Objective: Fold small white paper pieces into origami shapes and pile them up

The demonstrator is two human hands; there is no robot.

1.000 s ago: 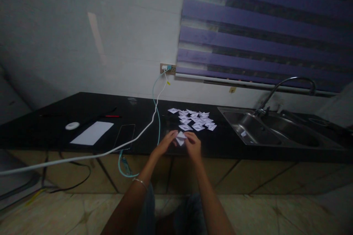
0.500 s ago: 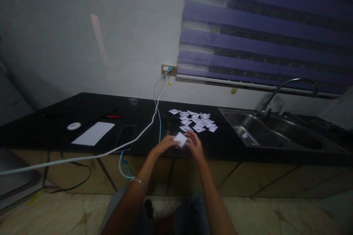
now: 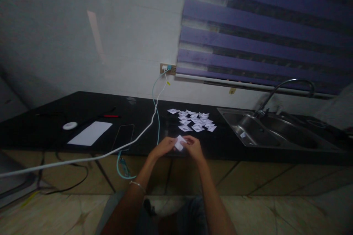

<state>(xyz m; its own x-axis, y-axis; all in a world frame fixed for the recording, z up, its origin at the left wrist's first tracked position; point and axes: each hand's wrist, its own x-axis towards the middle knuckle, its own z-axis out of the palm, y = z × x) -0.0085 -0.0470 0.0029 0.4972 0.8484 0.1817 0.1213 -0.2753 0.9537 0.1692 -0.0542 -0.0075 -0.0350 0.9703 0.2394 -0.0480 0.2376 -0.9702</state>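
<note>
A small folded white paper (image 3: 180, 142) is held between both hands above the counter's front edge. My left hand (image 3: 165, 146) pinches its left side, closed on the edge. From the right, my right hand (image 3: 194, 147) grips the opposite side with thumb and fingers. Just beyond the hands lies a cluster of several folded paper pieces (image 3: 197, 120), white and pointed, on the black counter.
A white paper sheet (image 3: 91, 133), a white round object (image 3: 70, 126), a red-and-black pen-like item (image 3: 111, 116) and a phone (image 3: 123, 136) lie to the left. A white cable (image 3: 140, 136) crosses the counter's front. At right is a steel sink (image 3: 253, 132) with a faucet (image 3: 289, 81).
The folded paper has come slightly lower and turned in the hands. My right fingers, raised above its right side before, now close on it. The view has shifted a little.
</note>
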